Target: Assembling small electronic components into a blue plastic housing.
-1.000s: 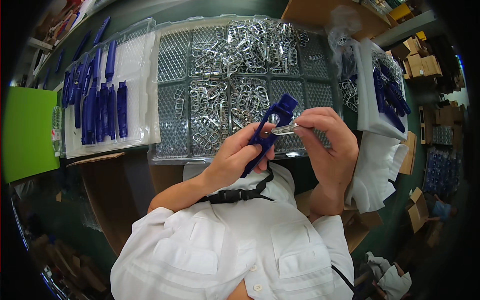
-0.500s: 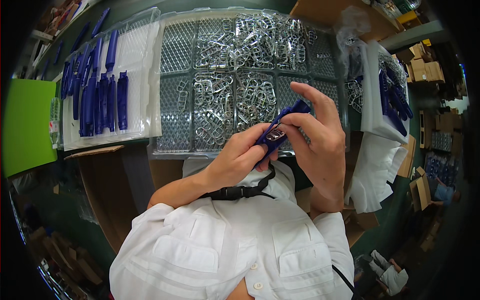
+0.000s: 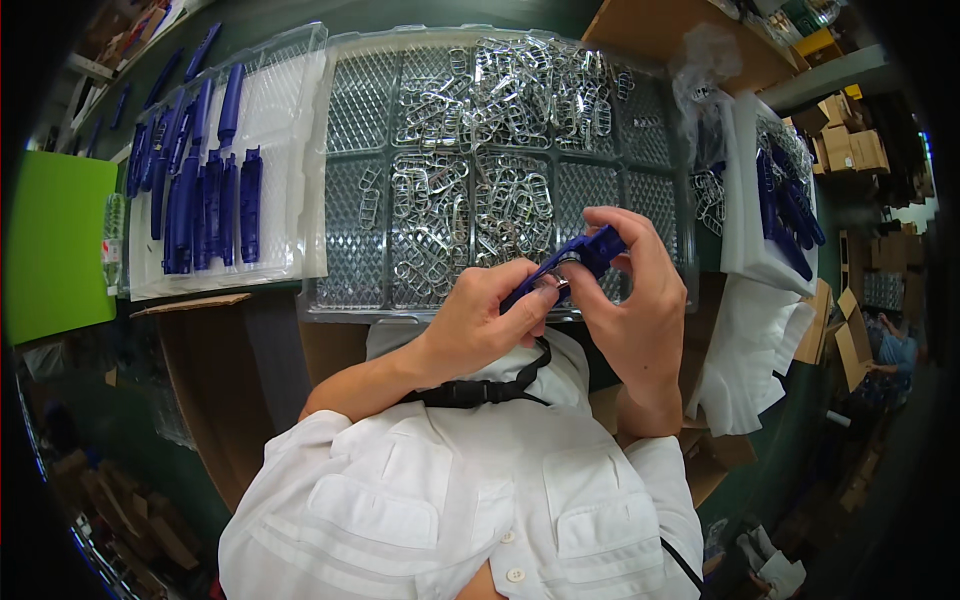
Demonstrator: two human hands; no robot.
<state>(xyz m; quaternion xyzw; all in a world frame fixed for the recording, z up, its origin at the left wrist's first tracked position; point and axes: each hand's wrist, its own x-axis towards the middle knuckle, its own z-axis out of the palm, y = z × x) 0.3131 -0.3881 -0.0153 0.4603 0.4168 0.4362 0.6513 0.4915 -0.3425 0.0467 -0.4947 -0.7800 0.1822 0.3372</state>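
Both hands grip one long blue plastic housing point(image 3: 597, 250), held tilted above the near edge of the clear tray. My left hand point(image 3: 487, 312) pinches its lower left end between thumb and fingers. Around the upper right end, my right hand point(image 3: 640, 310) is closed, its thumb pressed into the hollow side. A bit of shiny metal shows inside the housing by the thumbs; most of it is covered by fingers. Beyond the hands, chrome metal frames point(image 3: 512, 205) with slots lie heaped in compartments of the clear plastic tray point(image 3: 345, 290).
On the left, a white-lined clear tray point(image 3: 290, 262) carries several blue housings point(image 3: 249, 205). A bottle point(image 3: 112, 245) stands beside a green panel point(image 3: 60, 250). At right, a white foam box point(image 3: 740, 180) holds more blue parts and metal pieces. Cardboard boxes point(image 3: 235, 390) sit below the table edge.
My right hand has curled its raised forefinger down around the housing, and its thumb has moved onto the hollow side. The housing has turned slightly. My left thumb has shifted along it.
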